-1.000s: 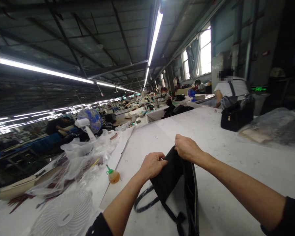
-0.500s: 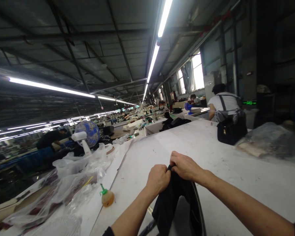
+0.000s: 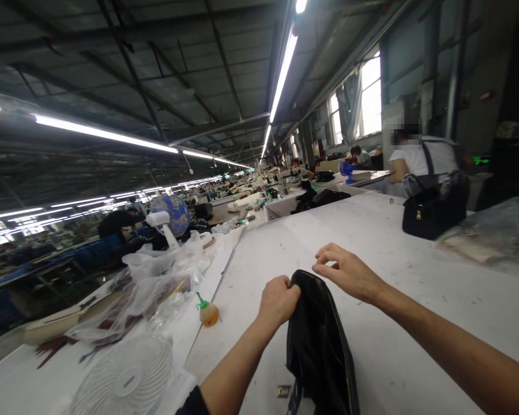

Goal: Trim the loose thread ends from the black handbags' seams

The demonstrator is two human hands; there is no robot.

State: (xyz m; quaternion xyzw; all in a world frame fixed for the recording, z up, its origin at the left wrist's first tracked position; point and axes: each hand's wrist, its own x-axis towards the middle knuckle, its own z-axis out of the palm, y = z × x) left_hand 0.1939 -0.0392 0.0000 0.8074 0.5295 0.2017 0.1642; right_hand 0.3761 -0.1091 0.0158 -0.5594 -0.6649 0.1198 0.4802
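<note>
My left hand point(image 3: 279, 301) grips the upper left edge of a black bag point(image 3: 318, 340), its fingers closed around the material. The bag looks unfinished, with a pale edge along its right side, and it stands up from the white table point(image 3: 251, 271). Off the bag's top right corner, my right hand point(image 3: 348, 271) hovers with thumb and fingers apart and holds nothing. A small metal piece point(image 3: 282, 391) lies on the table beside the bag's lower left.
An oil bottle point(image 3: 208, 312) with a green spout stands left of my arm. Nearer lies a round clear fan grille point(image 3: 127, 380); clear plastic bags point(image 3: 164, 288) and a blue fan point(image 3: 170, 216) are behind. At right, a finished black handbag point(image 3: 435, 210) sits before a person point(image 3: 428, 155) bending over.
My right hand has let go of the bag's top edge and moved right, its fingers opening. The left keeps its hold. The bag has turned, and the view has shifted left.
</note>
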